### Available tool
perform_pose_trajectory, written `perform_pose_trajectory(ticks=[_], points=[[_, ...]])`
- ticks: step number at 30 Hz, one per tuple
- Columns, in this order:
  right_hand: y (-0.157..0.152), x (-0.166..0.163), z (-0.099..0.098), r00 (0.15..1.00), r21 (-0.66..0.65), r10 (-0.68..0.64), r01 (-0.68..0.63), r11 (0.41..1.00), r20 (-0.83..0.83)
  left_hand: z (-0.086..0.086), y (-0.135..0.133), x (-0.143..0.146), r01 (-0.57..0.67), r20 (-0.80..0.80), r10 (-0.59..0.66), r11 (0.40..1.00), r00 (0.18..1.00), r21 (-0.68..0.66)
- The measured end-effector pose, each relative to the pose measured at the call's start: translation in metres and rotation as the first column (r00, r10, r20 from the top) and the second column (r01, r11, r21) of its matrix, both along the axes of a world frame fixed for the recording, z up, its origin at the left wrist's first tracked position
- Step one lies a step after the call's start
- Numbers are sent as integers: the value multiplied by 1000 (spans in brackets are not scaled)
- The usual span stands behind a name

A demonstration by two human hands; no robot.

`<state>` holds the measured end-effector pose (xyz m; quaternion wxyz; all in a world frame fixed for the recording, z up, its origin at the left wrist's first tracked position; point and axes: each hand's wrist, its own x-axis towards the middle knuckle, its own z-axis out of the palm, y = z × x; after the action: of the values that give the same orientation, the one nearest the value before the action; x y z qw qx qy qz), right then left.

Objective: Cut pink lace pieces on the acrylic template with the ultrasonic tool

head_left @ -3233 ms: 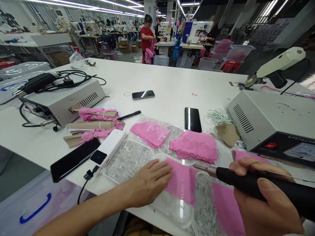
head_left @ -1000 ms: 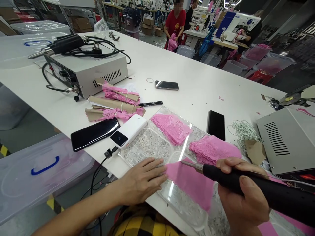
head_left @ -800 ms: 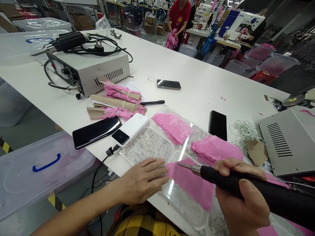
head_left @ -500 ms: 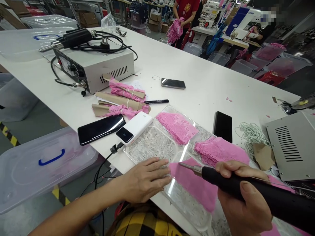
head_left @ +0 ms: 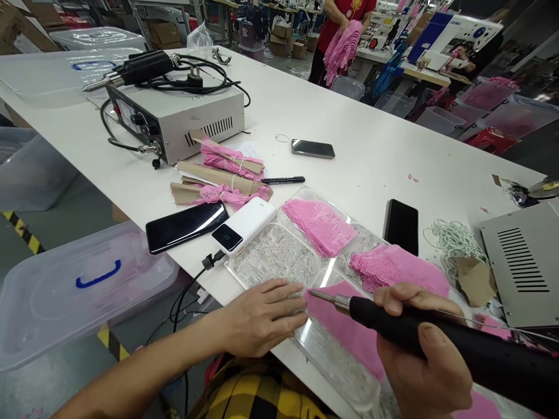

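My right hand (head_left: 423, 343) grips a black handheld tool with a pointed metal tip (head_left: 384, 320), much like an ultrasonic cutter. Its tip rests on or just above the left end of a flat pink fabric piece (head_left: 345, 326). That piece lies on a clear plastic board (head_left: 323, 361) with a speckled grey underside showing through. My left hand (head_left: 266, 317) lies flat, fingers stretched out, its fingertips at the fabric's left edge. Beyond it sit two stacks of pink lace pieces, one stack (head_left: 321, 227) at the back and another stack (head_left: 399, 270) to the right.
A white power bank (head_left: 251, 221) and a black phone (head_left: 187, 227) lie left of the board, near tied pink bundles (head_left: 227, 189). A grey control box (head_left: 201, 122) carries another tool. To the right are a phone (head_left: 402, 227), tangled pale cord (head_left: 454, 241) and a second box (head_left: 524, 262).
The tool's tip has moved left along the pink fabric towards my left fingertips. My left hand stays nearly still. In the background, a person has shifted right with a pink bundle.
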<state>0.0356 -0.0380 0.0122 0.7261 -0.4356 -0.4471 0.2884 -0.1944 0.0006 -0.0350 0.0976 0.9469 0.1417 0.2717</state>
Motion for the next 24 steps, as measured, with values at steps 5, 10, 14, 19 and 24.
perform_pose_trajectory(ticks=[5,10,14,19,24], points=[[0,0,0,999,7,20,-21,1000,32,0,1,1,-4,3,4,1000,1000,10],[2,-4,1,999,6,39,-39,999,36,1,1,0,3,2,-3,1000,1000,6],[5,9,10,995,32,-58,61,998,-86,2,0,-2,7,18,-8,1000,1000,21],[-4,50,20,945,35,-295,302,953,-141,5,7,4,9,26,-11,997,1000,75],[-17,67,8,915,30,-385,391,920,-121,12,19,28,54,-32,-52,996,998,65]])
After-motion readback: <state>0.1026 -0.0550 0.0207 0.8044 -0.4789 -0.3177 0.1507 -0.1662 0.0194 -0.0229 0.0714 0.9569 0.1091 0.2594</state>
